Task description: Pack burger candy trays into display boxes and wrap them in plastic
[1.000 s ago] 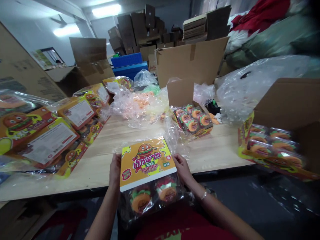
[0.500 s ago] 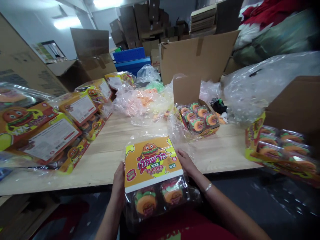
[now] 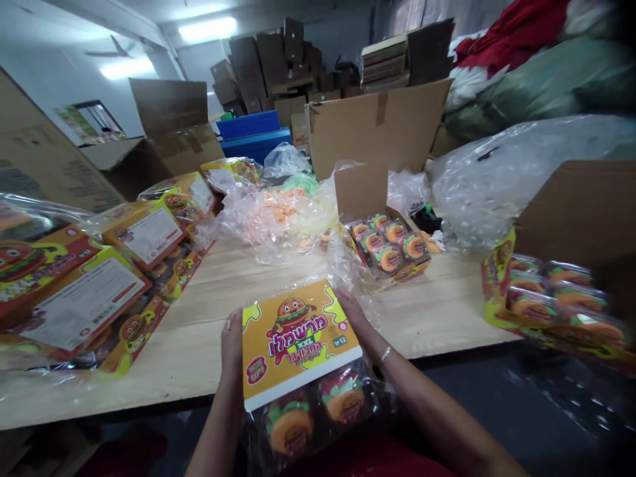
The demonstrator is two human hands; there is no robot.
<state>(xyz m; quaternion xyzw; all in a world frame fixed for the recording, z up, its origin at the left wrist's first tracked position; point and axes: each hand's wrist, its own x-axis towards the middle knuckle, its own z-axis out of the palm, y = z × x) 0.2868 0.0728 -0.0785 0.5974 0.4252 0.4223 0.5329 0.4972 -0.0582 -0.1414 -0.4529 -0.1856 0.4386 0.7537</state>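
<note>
I hold a plastic-wrapped box of burger-shaped candies point(image 3: 298, 351) between both hands at the near edge of the wooden table point(image 3: 209, 331). Its yellow-orange lid bears a cartoon burger, and wrapped burger candies show through the clear front. My left hand point(image 3: 231, 346) presses flat against the box's left side. My right hand point(image 3: 354, 317) grips the right side, partly behind the plastic wrap.
Wrapped candy boxes point(image 3: 94, 291) are stacked at the left. An open box of burger candies point(image 3: 390, 245) stands mid-table, another point(image 3: 551, 298) at the right edge. Loose clear plastic bags point(image 3: 278, 212) lie behind. Large cardboard cartons point(image 3: 377, 122) rise at the back.
The box has tilted slightly and shifted a little lower and left in view; both hands stay on its sides. The camera view has swayed.
</note>
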